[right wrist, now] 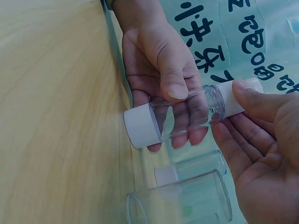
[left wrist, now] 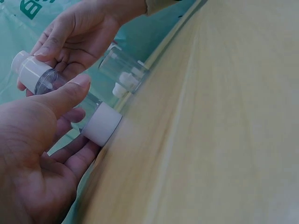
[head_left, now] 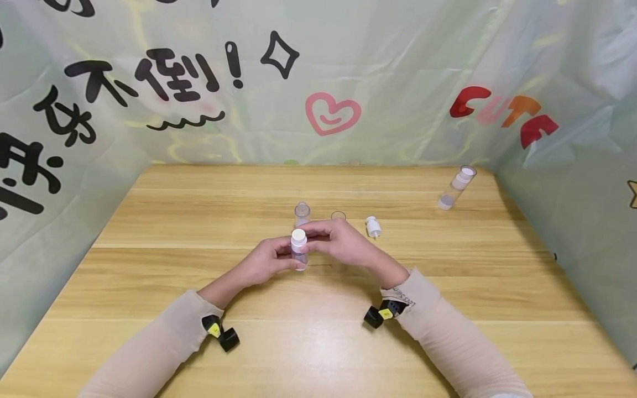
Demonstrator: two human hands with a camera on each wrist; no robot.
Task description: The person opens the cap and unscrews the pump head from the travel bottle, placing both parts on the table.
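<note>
A clear bottle (head_left: 299, 257) with a white base and white collar stands upright on the table between both hands. The left hand (head_left: 266, 260) grips its clear body low down, thumb on the near side, as the left wrist view also shows. Higher up, the right hand (head_left: 348, 243) pinches the white collar (right wrist: 233, 97) between thumb and fingers. Just behind the hands stands another clear bottle (head_left: 302, 213). A white pump head (head_left: 373, 227) lies to the right of the right hand, and a clear cylinder (right wrist: 182, 200) is near the right hand in the right wrist view.
At the back right of the wooden table (head_left: 318, 342) stands a clear bottle (head_left: 454, 190) with a white top and base. A printed cloth (head_left: 398, 72) hangs behind the table's far edge and along both sides.
</note>
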